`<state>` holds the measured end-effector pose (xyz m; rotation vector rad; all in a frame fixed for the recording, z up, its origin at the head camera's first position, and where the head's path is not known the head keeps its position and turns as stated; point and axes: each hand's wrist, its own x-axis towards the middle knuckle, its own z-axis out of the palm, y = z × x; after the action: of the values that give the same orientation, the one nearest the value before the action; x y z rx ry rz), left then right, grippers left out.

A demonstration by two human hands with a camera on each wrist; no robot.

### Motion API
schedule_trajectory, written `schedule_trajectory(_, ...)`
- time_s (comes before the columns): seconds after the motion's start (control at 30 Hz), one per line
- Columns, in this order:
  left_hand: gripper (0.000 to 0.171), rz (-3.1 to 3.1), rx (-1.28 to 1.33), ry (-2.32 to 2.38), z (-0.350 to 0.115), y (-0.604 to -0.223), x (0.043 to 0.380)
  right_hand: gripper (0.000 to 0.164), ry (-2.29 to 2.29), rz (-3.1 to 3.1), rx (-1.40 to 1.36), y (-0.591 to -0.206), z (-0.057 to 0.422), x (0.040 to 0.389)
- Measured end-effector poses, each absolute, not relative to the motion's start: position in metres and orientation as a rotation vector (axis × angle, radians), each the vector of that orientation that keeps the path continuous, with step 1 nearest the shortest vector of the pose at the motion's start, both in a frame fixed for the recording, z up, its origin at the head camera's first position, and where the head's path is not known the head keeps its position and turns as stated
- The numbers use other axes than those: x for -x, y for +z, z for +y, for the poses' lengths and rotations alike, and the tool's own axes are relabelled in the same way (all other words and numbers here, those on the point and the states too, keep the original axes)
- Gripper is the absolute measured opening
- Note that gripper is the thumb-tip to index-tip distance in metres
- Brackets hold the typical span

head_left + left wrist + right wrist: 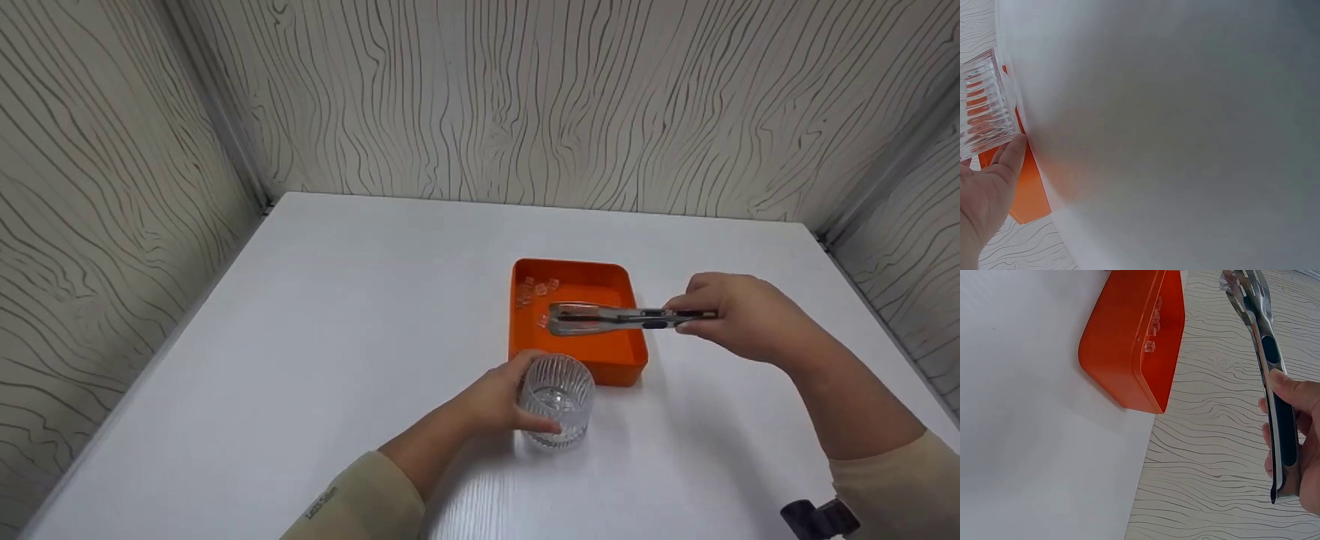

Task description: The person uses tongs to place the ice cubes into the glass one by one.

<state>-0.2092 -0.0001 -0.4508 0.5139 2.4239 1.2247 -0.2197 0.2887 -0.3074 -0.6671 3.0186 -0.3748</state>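
Observation:
My left hand (491, 397) grips a clear ribbed drinking glass (559, 401), fingers and thumb around its side. Something clear lies at the glass's bottom. Behind it stands an orange tray (611, 375) with several small clear cubes (541, 289), mostly along its left side. With my right hand (746, 319) I hold metal tongs (600, 319) level above the tray, thumb on one dark grip inlay (1283, 427). Between the tong tips, a clear piece (1224, 282) shows in the right wrist view. Only part of the left hand (994, 185) appears in the left wrist view.
Both hands work over a white table (337, 315). Wood-patterned panels (480, 97) rise behind it and on both sides. A dark device (819, 519) sits by the right sleeve.

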Motion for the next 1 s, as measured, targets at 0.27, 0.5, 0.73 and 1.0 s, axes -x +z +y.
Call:
schedule_trajectory(0.27,0.088,2.415,-0.513,1.229,-0.001,-0.452,0.209,0.023,-0.403,2.980,0.768,-0.316,0.283,0.213)
schedule_trajectory(0.5,0.092,2.406,-0.512,1.263,0.000,-0.452,0.209,0.025,-0.430,2.925,0.760,-0.323,0.280,0.209)
schedule_trajectory(0.73,0.090,2.407,-0.537,1.262,-0.001,-0.453,0.209,0.025,-0.457,2.902,0.743,-0.328,0.279,0.205)
schedule_trajectory(1.0,0.091,2.396,-0.543,1.277,0.000,-0.453,0.209,0.024,-0.442,2.896,0.739,-0.332,0.279,0.204)
